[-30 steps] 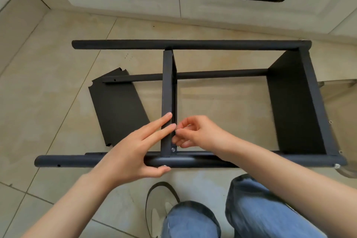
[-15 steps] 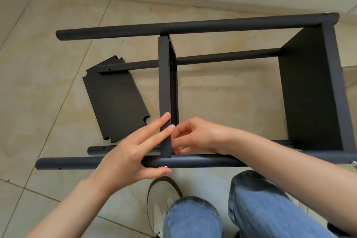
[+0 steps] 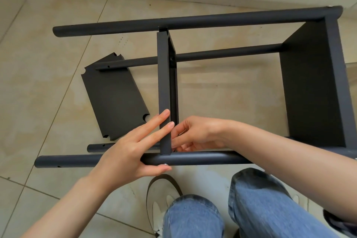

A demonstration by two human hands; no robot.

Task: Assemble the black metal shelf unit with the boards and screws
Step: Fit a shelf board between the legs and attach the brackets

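head view: the shelf unit [image 3: 193, 87] lies on its side on the tiled floor [image 3: 38, 83], just in front of the person's knees. the step in hand looks to be fixing the middle board [image 3: 163, 91] to the near pole [image 3: 193, 158]: this board stands on edge between the near pole and the far pole [image 3: 173, 22], and a silver screw head [image 3: 165, 164] shows at the underside of the near pole right below the joint. the left hand [image 3: 131, 152] steadies the joint, its fingers [image 3: 154, 127] laid straight against the board's left face while the thumb presses under the pole beside the screw head; this grip is open and flat, curled round nothing. the right hand [image 3: 195, 135] sits just right of the board with fingers curled in toward the corner; whether its grip pinches a screw or nut there i cannot tell, since the fingertips hide it. the end board [image 3: 313, 87] at the right looks already mounted. a loose board [image 3: 116, 96] lies flat on the floor to the left, under a lower pole [image 3: 131, 63], so i judge the job about midway. the next move likely calls for holding the board square to the pole while the fastener is turned tight, then fitting the loose board at the left pole ends.

no brand, label or readable writing shows anywhere.
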